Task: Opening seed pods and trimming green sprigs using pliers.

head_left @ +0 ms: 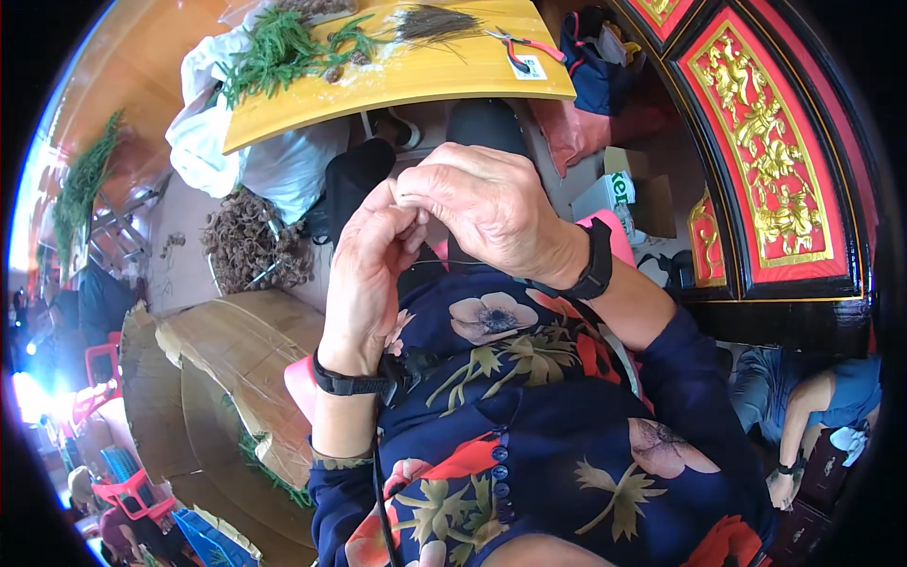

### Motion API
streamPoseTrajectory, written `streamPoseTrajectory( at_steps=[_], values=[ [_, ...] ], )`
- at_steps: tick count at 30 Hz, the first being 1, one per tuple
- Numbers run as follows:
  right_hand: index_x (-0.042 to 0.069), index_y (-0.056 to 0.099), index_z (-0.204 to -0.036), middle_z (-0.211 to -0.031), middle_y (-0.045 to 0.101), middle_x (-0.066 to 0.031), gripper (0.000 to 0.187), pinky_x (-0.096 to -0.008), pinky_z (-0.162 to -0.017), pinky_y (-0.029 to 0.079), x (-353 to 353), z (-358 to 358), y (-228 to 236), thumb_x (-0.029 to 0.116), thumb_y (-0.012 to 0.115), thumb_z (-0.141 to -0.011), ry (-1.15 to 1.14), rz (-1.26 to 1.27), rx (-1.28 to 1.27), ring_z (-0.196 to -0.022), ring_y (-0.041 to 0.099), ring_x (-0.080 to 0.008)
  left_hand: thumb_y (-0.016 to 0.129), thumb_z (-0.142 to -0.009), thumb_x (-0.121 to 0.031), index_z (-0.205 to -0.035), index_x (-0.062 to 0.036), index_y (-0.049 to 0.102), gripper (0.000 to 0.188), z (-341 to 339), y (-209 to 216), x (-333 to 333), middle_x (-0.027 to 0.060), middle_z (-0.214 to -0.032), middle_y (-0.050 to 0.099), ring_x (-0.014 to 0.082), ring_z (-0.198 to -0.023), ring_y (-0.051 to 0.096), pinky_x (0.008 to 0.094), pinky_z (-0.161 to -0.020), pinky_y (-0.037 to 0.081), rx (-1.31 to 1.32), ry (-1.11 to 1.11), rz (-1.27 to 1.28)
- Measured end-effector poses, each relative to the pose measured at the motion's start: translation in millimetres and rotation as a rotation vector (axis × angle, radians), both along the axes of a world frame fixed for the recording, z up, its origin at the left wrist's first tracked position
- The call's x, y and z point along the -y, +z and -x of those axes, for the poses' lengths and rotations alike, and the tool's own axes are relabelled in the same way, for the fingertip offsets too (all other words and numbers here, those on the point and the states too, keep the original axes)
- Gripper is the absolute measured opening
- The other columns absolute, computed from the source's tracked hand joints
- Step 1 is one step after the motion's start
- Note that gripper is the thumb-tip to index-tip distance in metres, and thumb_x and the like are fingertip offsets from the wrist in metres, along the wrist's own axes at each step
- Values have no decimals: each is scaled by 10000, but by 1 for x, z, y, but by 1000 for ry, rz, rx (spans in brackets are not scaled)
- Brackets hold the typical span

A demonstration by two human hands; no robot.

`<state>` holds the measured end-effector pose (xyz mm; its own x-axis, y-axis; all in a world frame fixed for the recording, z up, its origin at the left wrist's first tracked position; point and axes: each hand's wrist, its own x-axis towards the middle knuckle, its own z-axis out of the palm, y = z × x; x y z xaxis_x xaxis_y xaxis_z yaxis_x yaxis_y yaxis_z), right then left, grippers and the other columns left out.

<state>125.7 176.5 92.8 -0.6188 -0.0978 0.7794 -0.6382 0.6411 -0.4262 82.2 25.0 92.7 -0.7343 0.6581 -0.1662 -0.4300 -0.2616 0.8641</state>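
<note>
Above my lap, my left hand and my right hand meet, thumbs and fingertips pinched together. Whatever they hold between the fingertips is too small or hidden to name. A thin dark strand shows just below the fingers; I cannot tell which hand, if either, has it. Beyond my hands stands a yellow table. On it lie green artificial pine sprigs, a small brown pine cone, a pile of thin dark wires and red-handled pliers.
Left of my knees, a heap of brown pine cones sits by a white plastic bag. A large torn cardboard box stands near my left arm. To the right are an open carton and a red-and-gold carved panel. Another person bends at lower right.
</note>
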Motion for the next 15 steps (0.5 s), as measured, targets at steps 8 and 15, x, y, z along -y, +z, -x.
streamPoseTrajectory(
  at_steps=[8,15],
  values=[
    [-2,623,-887,-845,602,-102,112,-272,-610,496,-4,2,6,-30,637,-780,46,136,217,-706,618,-226,470,-873,-177,-850,-95,503,91,3,-8,9,-28,-764,448,67,-660,383,199,-580,276,152,-131,-83],
    [15,640,-872,-878,602,-92,109,-274,-620,501,-6,-4,7,-6,661,-767,-51,-71,178,-737,624,-233,456,-893,-191,-909,-84,515,123,2,-3,10,-32,-765,425,64,-671,383,199,-583,275,56,-77,44]
  ],
)
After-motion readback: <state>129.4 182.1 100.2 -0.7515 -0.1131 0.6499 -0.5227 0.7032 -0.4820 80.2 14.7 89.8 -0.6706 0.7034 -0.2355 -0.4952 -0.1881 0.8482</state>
